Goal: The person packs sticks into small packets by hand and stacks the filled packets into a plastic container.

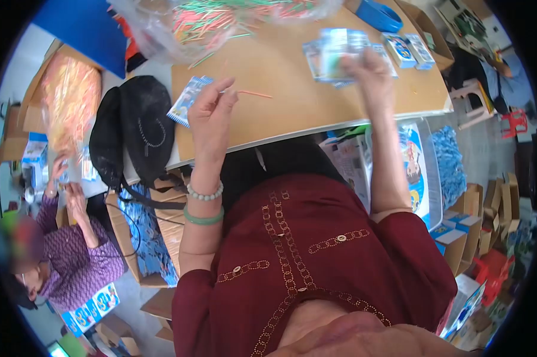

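Observation:
My left hand (210, 113) is closed above the table near its front edge, pinching a thin orange stick (255, 94) that points right. Just behind that hand lie several blue-and-white packets (188, 98). Over on the right, my right hand (370, 74) is smeared by motion, its fingers closed on a pale blue packet (338, 50). This packet is above a loose pile of similar packets (313, 59); its print is too blurred to read.
A clear plastic bag (155, 35) of pink and green sticks lies at the table's back. Small boxes (399, 50) and a blue container (378, 16) stand back right. A black bag (146, 119) borders the left. Another person (72, 256) works at far left.

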